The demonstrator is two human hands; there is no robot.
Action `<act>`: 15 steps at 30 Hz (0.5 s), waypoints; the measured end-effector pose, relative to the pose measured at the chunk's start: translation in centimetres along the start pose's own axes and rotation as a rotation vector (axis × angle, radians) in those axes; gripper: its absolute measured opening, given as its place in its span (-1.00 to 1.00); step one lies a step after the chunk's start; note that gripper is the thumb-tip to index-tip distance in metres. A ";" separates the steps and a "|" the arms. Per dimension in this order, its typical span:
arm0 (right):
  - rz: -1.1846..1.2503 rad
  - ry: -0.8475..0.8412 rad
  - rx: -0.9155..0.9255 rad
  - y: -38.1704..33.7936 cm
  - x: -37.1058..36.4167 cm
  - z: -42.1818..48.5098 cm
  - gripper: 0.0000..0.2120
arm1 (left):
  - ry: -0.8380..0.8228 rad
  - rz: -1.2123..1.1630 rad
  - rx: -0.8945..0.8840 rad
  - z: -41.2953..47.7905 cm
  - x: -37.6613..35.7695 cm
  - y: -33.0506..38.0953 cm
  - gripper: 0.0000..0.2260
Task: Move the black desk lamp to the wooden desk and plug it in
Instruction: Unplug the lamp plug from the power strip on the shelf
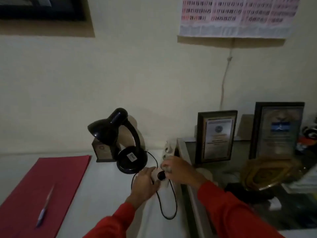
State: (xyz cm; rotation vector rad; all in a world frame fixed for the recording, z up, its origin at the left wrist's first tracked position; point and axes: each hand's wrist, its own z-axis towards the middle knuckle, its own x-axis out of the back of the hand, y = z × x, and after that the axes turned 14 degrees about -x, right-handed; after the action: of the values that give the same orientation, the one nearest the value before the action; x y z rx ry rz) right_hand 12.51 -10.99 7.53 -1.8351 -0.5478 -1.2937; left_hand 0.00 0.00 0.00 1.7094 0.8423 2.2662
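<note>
The black desk lamp [120, 143] stands unlit on a pale desk top [106, 194] near the wall, its shade bent down to the left. Its black cord [169, 203] loops over the desk in front of me. A white power strip [167, 152] lies along the desk's right edge, and the lamp's round black plug [161, 175] sits on its near end. My left hand [143, 183] rests on the strip's near end just left of the plug. My right hand [180, 170] lies curled over the strip just beyond the plug. Both sleeves are red.
A red folder [44, 189] with a pen [45, 206] lies on the left of the desk. A small wooden plaque [101, 152] stands behind the lamp. To the right, a lower surface holds two framed certificates [216, 136], a brass plate [267, 172] and clutter. A calendar [238, 16] hangs above.
</note>
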 end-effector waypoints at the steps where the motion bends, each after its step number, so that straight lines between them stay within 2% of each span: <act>1: -0.031 -0.031 0.002 0.1 -0.3 0.7 -0.73 | 0.022 -0.005 0.003 0.3 -0.5 -0.4 -0.47; 5: -0.083 -0.060 0.047 0.1 -1.5 2.0 -0.67 | 0.052 -0.048 -0.007 0.7 -1.4 -0.6 -0.44; 9: -0.087 -0.042 0.097 0.2 -2.3 2.7 -0.79 | 0.085 -0.028 -0.069 0.7 -2.1 -0.6 -0.49; 15: -0.078 -0.016 0.134 1.1 -3.2 2.9 -0.80 | 0.097 0.044 -0.103 0.5 -2.7 -0.8 -0.42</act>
State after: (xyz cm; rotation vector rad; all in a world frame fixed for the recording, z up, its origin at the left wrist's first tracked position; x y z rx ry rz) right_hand 13.75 -9.01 3.71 -1.7298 -0.7038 -1.2630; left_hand 1.16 -0.49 -2.57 1.6005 0.6996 2.3937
